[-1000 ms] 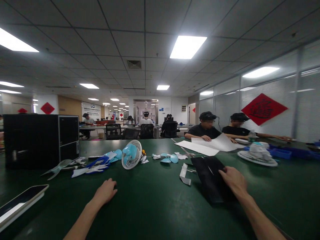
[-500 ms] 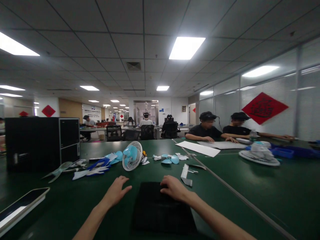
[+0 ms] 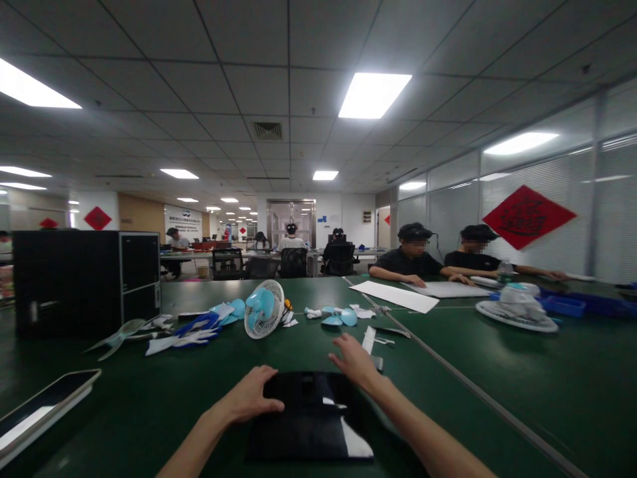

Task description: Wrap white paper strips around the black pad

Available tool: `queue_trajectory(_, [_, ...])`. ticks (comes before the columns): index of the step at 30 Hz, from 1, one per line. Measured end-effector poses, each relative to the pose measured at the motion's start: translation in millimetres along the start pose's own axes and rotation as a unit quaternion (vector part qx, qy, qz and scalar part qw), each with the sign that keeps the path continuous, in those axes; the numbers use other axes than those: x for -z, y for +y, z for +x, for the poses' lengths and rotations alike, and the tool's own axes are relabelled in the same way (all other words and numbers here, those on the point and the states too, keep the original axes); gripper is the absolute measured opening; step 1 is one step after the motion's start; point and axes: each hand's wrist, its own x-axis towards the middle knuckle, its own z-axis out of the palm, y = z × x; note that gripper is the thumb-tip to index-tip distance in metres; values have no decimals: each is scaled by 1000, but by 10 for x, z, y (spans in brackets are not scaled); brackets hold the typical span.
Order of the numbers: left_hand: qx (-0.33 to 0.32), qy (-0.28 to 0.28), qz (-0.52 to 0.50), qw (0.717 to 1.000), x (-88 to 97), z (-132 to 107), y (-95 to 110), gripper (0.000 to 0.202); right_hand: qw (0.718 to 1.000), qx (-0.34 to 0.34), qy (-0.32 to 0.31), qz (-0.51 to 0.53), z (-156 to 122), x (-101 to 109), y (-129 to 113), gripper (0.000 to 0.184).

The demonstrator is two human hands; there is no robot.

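A flat, glossy black plate (image 3: 298, 435) with a small dark slot near its far edge is in front of me in the head view. It looks like a monitor stand base, but I cannot be sure. My left hand (image 3: 256, 395) grips the plate's far left corner, its thumb lying on the top face and its fingers at the far edge. Beyond the far right corner, my right hand (image 3: 355, 362) hovers with fingers spread, holding nothing. I cannot tell whether its wrist touches the plate.
A small fan (image 3: 263, 310), blue fan blades (image 3: 339, 316) and gloves (image 3: 192, 332) lie farther back on the green table (image 3: 164, 398). A phone (image 3: 44, 405) is at left, below a black computer case (image 3: 84, 285). Two people (image 3: 415, 255) sit at right behind white sheets (image 3: 395, 296).
The plate has gone from a matte black face to a shiny one with reflections. My left hand has come right onto its corner; my right hand has moved off it, forward and rightward.
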Motion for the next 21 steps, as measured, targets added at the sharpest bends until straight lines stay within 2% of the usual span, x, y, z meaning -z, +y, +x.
queue_trajectory(3, [3, -6, 0, 1000, 11, -6, 22, 92, 993, -100, 4, -61, 22, 24, 335, 35])
queue_trajectory(6, [-10, 8, 8, 1000, -10, 11, -1, 87, 984, -156, -6, -91, 24, 0, 544, 39])
queue_trajectory(12, [-18, 14, -9, 1000, -48, 35, -66, 87, 979, -180, -37, -90, 37, -67, 656, 29])
queue_trajectory(21, [20, 20, -9, 1000, -40, 9, 42, 87, 978, -189, -61, -71, 17, -53, 737, 23])
